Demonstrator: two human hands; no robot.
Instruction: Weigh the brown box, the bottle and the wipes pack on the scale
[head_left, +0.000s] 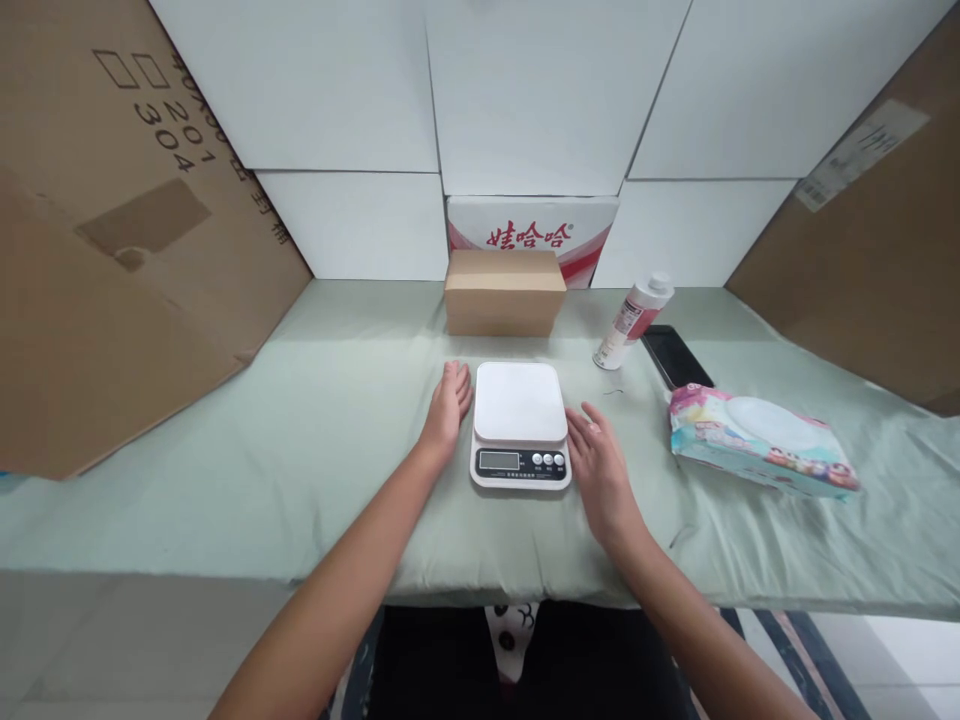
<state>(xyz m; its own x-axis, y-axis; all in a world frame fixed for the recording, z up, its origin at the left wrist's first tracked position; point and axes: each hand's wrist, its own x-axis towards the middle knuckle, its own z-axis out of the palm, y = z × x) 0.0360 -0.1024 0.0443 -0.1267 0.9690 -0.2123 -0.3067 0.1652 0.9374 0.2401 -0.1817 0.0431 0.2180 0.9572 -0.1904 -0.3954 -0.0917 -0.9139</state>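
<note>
A white digital kitchen scale (520, 404) lies flat on the green cloth, its blank-looking display and round buttons facing me. On its left side is my left hand (448, 402), open, with the fingers extended along the scale's edge. My right hand (598, 455) rests by the right edge, also open, its fingertips at or very near the scale's side. Neither hand grips anything. Behind the scale sits a closed brown cardboard box (502, 293).
A white and red bottle (634, 320) stands at the right, near a black phone (677, 356) and a pack of wipes (763, 440). Large cardboard panels (112, 300) flank the cloth-covered surface (225, 480). A white and red printed carton (532, 225) stands at the back.
</note>
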